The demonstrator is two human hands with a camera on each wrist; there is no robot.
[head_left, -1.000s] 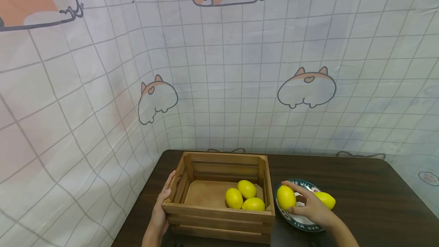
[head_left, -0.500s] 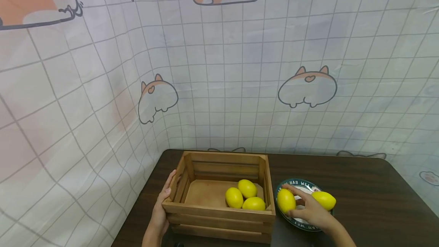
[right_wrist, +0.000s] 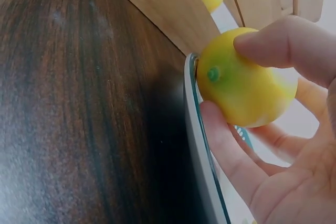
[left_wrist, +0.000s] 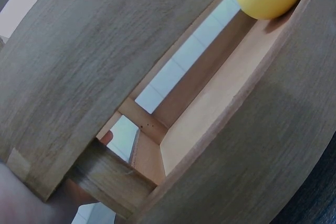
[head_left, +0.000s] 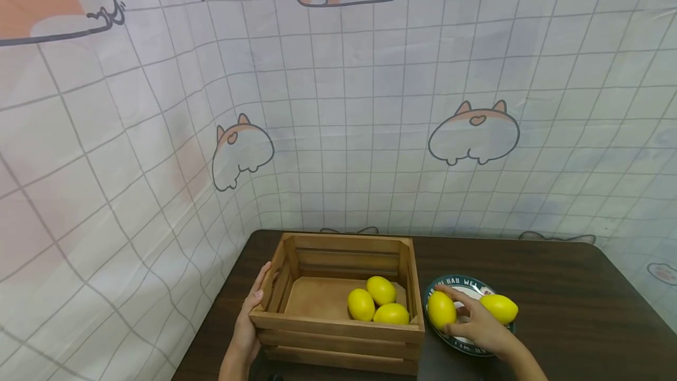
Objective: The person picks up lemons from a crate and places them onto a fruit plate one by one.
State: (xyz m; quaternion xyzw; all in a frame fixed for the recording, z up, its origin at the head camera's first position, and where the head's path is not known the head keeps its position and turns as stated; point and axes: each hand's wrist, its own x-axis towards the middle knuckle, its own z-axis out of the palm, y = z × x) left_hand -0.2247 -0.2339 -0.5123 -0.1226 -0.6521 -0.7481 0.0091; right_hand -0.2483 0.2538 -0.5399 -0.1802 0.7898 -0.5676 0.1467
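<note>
My left hand grips the left side of a slatted wooden crate; in the left wrist view a fingertip shows through a gap in it. Inside the crate, three yellow lemons lie together at the right end. Thumb and fingers of my right hand hold another lemon at the left side of a green-rimmed plate. This lemon sits right at the plate's rim in the right wrist view. One more lemon rests on the plate's right side, behind the hand.
The dark wooden table carries both crate and plate, with the plate close by the crate's right wall. A patterned cloth hangs behind the table and along its left.
The plate has turned slightly, its rim lettering shifting leftward along the back. The right hand and its lemon have dropped a little, and more of the other plate lemon shows. The left hand stays put.
</note>
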